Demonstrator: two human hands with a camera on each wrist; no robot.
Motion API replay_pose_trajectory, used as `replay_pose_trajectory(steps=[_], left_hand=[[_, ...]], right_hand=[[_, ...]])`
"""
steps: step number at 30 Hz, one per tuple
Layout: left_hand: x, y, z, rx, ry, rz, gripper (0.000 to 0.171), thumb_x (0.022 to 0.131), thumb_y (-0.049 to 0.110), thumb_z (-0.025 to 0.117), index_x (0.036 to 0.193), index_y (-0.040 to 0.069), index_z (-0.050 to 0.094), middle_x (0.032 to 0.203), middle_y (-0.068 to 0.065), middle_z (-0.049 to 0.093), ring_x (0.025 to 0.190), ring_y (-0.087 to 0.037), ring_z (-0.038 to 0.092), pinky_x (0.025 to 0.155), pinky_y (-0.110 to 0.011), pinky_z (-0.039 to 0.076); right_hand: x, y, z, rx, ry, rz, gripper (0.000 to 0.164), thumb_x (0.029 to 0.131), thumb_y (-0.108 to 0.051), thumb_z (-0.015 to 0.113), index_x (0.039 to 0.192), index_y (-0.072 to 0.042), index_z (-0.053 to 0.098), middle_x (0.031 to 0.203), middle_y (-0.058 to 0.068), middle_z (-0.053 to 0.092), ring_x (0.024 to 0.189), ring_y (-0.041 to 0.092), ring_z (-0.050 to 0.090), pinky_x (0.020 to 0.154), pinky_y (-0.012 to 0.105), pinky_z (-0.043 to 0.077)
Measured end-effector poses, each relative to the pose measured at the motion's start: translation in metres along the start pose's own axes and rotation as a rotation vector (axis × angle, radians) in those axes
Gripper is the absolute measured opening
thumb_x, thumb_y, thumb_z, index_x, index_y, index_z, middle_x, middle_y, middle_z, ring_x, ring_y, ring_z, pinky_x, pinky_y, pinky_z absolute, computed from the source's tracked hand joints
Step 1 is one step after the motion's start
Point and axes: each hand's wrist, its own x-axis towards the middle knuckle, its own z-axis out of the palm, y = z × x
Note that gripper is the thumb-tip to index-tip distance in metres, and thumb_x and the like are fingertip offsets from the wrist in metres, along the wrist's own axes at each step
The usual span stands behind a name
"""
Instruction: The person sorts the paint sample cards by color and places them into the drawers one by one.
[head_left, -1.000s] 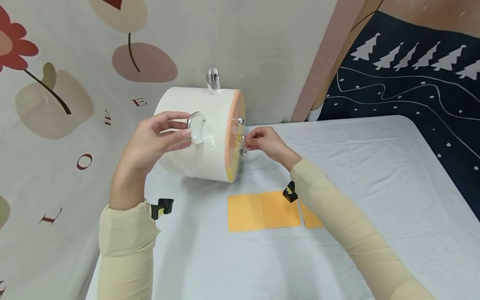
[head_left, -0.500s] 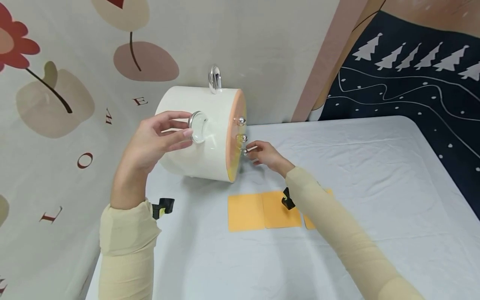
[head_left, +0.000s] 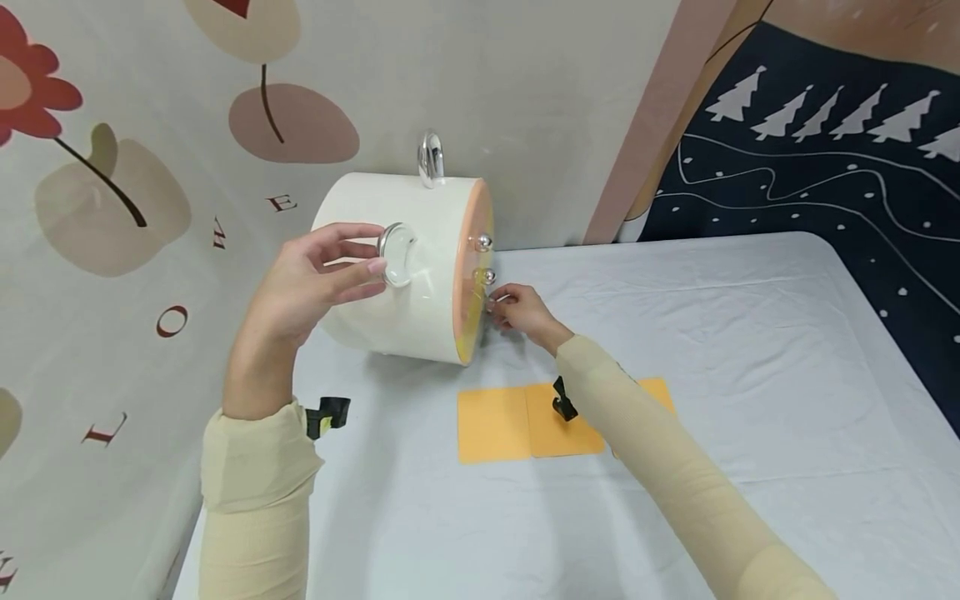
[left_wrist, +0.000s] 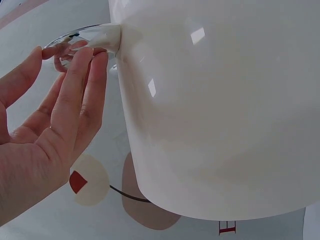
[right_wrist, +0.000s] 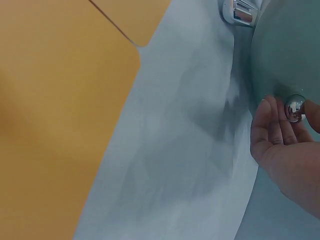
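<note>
A white drum-shaped cylinder (head_left: 431,325) lies on its side, its round orange-and-yellow end facing right. My left hand (head_left: 311,271) pinches a shiny chrome loop handle (left_wrist: 107,36) on its curved wall, thumb on one side and fingertips on the other. Three silver ball knobs stick out of the coloured end. At the lowest of these knobs (right_wrist: 294,107), my right hand (head_left: 525,315) has it between thumb and fingers. The middle knob (head_left: 489,276) and the top knob (head_left: 484,242) are untouched. A second chrome loop handle (head_left: 431,158) stands on the cylinder's upper side.
Flat orange cards (head_left: 492,425) lie in a row on the white cloth-covered table (head_left: 787,350), partly hidden beneath my right forearm. Behind stands a wall hanging (head_left: 525,108) with flowers and letters. A dark cloth (head_left: 810,175) with white trees hangs at the far right.
My right hand has let go of the middle knob, moved down and taken the lowest knob between thumb and fingers. The left hand still holds the loop handle, and the cylinder stays in place.
</note>
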Motion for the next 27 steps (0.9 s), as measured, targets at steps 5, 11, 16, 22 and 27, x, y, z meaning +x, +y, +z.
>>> replay_pose_trajectory(steps=[5, 11, 16, 22, 27], left_hand=[[0.000, -0.001, -0.001, -0.004, 0.004, 0.000, 0.034, 0.081, 0.001, 0.068, 0.114, 0.003, 0.058, 0.102, -0.014, 0.052, 0.081, -0.016, 0.062, 0.079, -0.030, 0.056], [0.000, -0.001, 0.000, 0.000, 0.008, -0.003, 0.035, 0.081, 0.002, 0.068, 0.114, 0.003, 0.058, 0.102, -0.013, 0.052, 0.082, -0.016, 0.062, 0.079, -0.029, 0.056], [-0.001, 0.000, 0.000, -0.011, 0.013, -0.005, 0.035, 0.081, 0.001, 0.068, 0.114, 0.003, 0.058, 0.102, -0.013, 0.053, 0.081, -0.017, 0.062, 0.079, -0.030, 0.056], [0.000, -0.001, 0.000, -0.016, 0.012, -0.005, 0.035, 0.081, 0.001, 0.068, 0.114, 0.003, 0.059, 0.101, -0.013, 0.054, 0.081, -0.017, 0.062, 0.079, -0.030, 0.056], [0.001, -0.001, 0.000, -0.020, 0.011, -0.005, 0.035, 0.081, 0.001, 0.068, 0.114, 0.003, 0.059, 0.102, -0.013, 0.053, 0.081, -0.017, 0.061, 0.079, -0.031, 0.056]], right_hand=[[-0.002, -0.001, -0.001, -0.020, -0.008, -0.013, 0.020, 0.093, -0.004, 0.051, 0.111, 0.005, 0.054, 0.101, 0.025, 0.059, 0.090, 0.036, 0.057, 0.080, 0.043, 0.055], [-0.006, 0.001, -0.016, -0.036, 0.001, -0.005, 0.019, 0.092, -0.003, 0.053, 0.108, 0.006, 0.056, 0.095, 0.021, 0.060, 0.090, 0.036, 0.058, 0.080, 0.044, 0.055], [-0.012, 0.010, -0.043, -0.023, -0.016, -0.009, 0.019, 0.091, -0.002, 0.055, 0.107, 0.008, 0.056, 0.091, 0.018, 0.061, 0.082, 0.029, 0.059, 0.081, 0.044, 0.054], [-0.024, 0.019, -0.080, -0.018, -0.021, 0.012, 0.018, 0.090, 0.001, 0.053, 0.106, 0.010, 0.055, 0.084, 0.012, 0.061, 0.072, 0.019, 0.059, 0.075, 0.041, 0.056], [-0.033, 0.025, -0.103, -0.022, -0.029, 0.032, 0.017, 0.088, 0.005, 0.050, 0.104, 0.011, 0.052, 0.082, 0.009, 0.061, 0.074, 0.020, 0.061, 0.074, 0.039, 0.056]])
